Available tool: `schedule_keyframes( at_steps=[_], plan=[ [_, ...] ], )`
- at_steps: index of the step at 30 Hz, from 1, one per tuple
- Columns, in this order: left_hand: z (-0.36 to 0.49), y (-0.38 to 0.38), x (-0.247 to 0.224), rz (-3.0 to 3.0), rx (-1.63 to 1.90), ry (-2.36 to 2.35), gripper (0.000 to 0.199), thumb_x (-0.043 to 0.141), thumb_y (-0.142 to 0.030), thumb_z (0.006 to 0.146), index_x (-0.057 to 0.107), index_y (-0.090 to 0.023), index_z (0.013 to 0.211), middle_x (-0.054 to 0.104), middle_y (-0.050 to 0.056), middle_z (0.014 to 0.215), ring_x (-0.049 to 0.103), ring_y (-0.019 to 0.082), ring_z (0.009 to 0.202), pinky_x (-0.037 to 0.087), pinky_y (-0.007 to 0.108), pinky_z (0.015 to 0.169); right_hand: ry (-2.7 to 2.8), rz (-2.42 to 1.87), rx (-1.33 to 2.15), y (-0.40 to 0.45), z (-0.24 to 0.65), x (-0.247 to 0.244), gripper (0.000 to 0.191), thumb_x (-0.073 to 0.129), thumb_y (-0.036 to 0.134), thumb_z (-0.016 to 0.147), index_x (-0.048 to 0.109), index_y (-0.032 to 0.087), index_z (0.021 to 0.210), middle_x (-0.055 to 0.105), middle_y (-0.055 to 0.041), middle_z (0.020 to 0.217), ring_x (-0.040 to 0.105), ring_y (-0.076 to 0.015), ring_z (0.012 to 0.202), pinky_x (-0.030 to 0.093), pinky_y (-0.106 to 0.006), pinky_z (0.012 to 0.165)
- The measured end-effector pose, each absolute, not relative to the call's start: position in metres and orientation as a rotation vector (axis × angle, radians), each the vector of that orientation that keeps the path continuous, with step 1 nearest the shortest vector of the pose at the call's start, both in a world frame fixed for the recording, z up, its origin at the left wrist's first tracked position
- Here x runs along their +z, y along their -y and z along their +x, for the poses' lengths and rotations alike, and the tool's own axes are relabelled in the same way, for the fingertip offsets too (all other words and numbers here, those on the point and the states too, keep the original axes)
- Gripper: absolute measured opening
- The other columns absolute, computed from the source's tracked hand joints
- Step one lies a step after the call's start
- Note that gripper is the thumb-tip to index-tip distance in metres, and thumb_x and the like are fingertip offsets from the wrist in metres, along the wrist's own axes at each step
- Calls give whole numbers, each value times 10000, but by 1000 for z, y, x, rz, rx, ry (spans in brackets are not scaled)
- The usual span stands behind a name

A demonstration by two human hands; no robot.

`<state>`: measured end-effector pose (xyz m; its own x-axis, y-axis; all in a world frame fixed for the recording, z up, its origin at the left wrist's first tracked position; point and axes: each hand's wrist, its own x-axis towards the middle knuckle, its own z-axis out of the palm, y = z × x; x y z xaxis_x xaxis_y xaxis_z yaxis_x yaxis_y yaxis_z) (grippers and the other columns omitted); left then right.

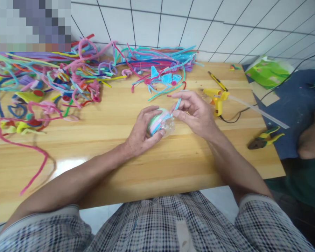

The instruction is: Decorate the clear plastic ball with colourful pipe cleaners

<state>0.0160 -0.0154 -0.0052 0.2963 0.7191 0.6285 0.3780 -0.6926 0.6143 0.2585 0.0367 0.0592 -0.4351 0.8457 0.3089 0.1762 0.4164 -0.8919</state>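
Note:
My left hand [144, 131] is wrapped round a small clear ball [168, 126], partly covered with pastel green, pink and blue fuzzy strands. The ball is held just over the wooden table, and its left side is hidden by my fingers. At its upper right, my right hand [195, 113] pinches a light blue pipe cleaner [178, 104] between thumb and fingers. That pipe cleaner runs down to the ball's surface. Beyond both hands lies a light blue pipe-cleaner figure [166, 77] with red coils.
Heaped pipe cleaners [76, 75] cover the table's back left. To the right are a yellow glue gun [217, 99] with a clear glue stick, a yellow utility knife [217, 81], pliers [262, 139] and a green bag [269, 72]. Another person's arm [313, 136] shows at the right edge.

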Motion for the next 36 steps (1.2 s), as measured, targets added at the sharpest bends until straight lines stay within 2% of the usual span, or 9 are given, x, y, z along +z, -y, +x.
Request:
schedule_keyframes(
  at_steps=[4,6,11,16,18,23,28,33,36],
  plan=[
    [16,15,-6,2232,1347,-1004,565,675,-494,1098,497,-299,1598,628,173,1556,613,353,1490,563,628,1208,1856,-893,1061,-38,260,65,430,788,665,1009,801,292,1221,838,-29,1067,787,-203,963,649,-363,890],
    [16,14,-7,2228,1353,-1006,567,670,-514,1097,499,-307,1596,634,170,1549,620,351,1483,566,626,1205,1833,-912,1071,-39,260,68,430,794,680,996,814,291,1181,843,-33,1059,797,-210,972,657,-371,893],
    [15,13,-7,2194,1389,-979,569,686,-512,1088,508,-326,1596,637,159,1555,629,354,1474,564,624,1209,1816,-972,1055,-41,262,69,437,822,687,969,796,258,1047,805,-2,887,752,-176,805,613,-318,765],
    [11,14,-4,2214,1346,-996,600,679,-519,1093,507,-299,1624,642,166,1592,632,359,1494,554,618,1230,1880,-994,986,-40,263,67,427,737,674,1047,740,251,993,647,59,690,578,-122,608,471,-275,609],
    [11,15,-4,2177,1347,-1010,629,665,-535,1102,484,-286,1651,637,174,1610,630,354,1503,546,601,1249,1899,-1007,957,-41,264,66,426,715,674,1062,725,255,991,618,63,683,550,-123,601,445,-282,596],
    [11,16,-3,2139,1339,-1025,669,656,-590,1106,465,-280,1667,634,182,1619,628,350,1512,540,582,1269,1859,-976,947,-43,265,63,423,722,680,1053,722,260,1002,656,46,753,582,-131,635,464,-291,617],
    [13,15,-2,2129,1400,-977,612,692,-522,1106,494,-295,1640,636,185,1607,635,340,1512,550,586,1263,1866,-1017,766,-43,264,61,346,756,602,1054,773,263,988,626,55,703,516,-126,604,388,-295,576],
    [14,16,2,2105,1415,-1004,578,685,-507,1113,502,-304,1623,633,183,1614,617,344,1537,536,608,1275,1913,-997,481,-42,267,66,173,783,441,1056,815,297,966,663,18,741,572,-176,664,458,-350,631],
    [12,18,10,2106,1418,-1062,548,647,-531,1131,501,-306,1609,636,172,1614,611,343,1541,534,610,1275,1943,-950,274,-40,269,74,116,789,387,1047,822,319,959,709,-24,856,667,-235,820,543,-415,739]
  ],
)
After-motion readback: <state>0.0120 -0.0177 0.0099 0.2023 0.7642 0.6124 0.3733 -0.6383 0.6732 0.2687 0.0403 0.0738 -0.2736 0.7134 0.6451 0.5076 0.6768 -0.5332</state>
